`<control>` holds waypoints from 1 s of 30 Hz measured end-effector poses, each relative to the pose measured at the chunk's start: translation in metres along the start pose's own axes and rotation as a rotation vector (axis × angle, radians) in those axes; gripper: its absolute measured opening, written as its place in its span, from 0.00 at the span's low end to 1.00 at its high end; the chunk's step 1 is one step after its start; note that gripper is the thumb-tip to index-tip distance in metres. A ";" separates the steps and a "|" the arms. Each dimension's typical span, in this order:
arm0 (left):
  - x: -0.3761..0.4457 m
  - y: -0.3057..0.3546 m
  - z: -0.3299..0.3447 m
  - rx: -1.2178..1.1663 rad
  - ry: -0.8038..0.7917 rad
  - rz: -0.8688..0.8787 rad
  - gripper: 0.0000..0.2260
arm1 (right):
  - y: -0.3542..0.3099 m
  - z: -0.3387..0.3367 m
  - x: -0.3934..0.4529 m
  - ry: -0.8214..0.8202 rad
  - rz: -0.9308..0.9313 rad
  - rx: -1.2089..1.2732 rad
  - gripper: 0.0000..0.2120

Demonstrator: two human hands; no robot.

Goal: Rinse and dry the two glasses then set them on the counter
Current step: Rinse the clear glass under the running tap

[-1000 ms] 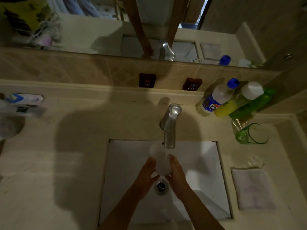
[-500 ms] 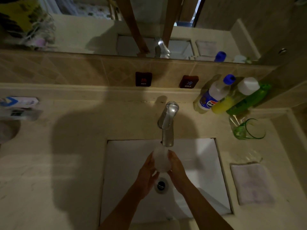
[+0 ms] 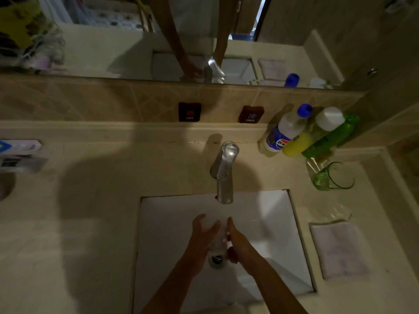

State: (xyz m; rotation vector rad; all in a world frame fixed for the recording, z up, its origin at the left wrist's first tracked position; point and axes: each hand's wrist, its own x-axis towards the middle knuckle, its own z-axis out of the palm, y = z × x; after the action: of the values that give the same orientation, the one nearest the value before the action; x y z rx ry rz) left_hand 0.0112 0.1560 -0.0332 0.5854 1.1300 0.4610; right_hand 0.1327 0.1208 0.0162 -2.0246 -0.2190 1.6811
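Down in the white sink (image 3: 172, 214), both hands over the drain (image 3: 217, 259) w/ a clear glass (image 3: 218, 236) between them, below and nearer than the faucet (image 3: 225, 175) spout. Left hand (image 3: 200, 239) on glass's left side, fingers (image 3: 199, 222) loosely spread, extended, not curled tight. Right hand (image 3: 238, 241) on glass's right side, fingers (image 3: 230, 225) together and straight along the wall, thumb tucked low near the base. Glass blurred, hard to read; tilt and rim direction: can't tell. Can't tell if water running. Second glass, a green tumbler (image 3: 332, 176), on the counter (image 3: 90, 223) far right, tipped w/ mouth facing right, just near of three bottles: blue-capped bottle (image 3: 286, 130), yellow bottle w/ white cap (image 3: 313, 134), green bottle (image 3: 331, 134), all leaning vs. the back ledge. White folded cloth (image 3: 339, 250) flat on counter right of sink, near of the tumbler, apart from it. HOT tag (image 3: 189, 112) and COLD tag (image 3: 251, 114) on the tiled backsplash. Mirror (image 3: 113, 41) above, w/ arms and faucet reflected. Small packets (image 3: 19, 152) at far-left counter edge.
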 end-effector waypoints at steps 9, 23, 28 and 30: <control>0.020 -0.006 0.015 -0.128 -0.001 -0.052 0.35 | 0.016 0.030 0.024 0.342 -0.268 -0.419 0.25; 0.017 -0.001 0.006 -0.318 -0.162 -0.177 0.31 | -0.008 0.031 0.030 0.163 -0.105 0.151 0.25; 0.024 0.004 0.006 -0.129 0.038 -0.204 0.19 | 0.010 0.049 0.009 0.236 -0.253 -0.016 0.24; 0.026 0.002 0.005 -0.152 0.132 -0.216 0.20 | 0.012 0.054 0.005 0.226 -0.262 -0.050 0.28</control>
State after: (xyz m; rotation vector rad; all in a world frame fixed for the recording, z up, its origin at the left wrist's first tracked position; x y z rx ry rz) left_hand 0.0252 0.1721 -0.0485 0.2991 1.2568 0.3985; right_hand 0.0803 0.1272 0.0005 -2.0983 -0.4302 1.2895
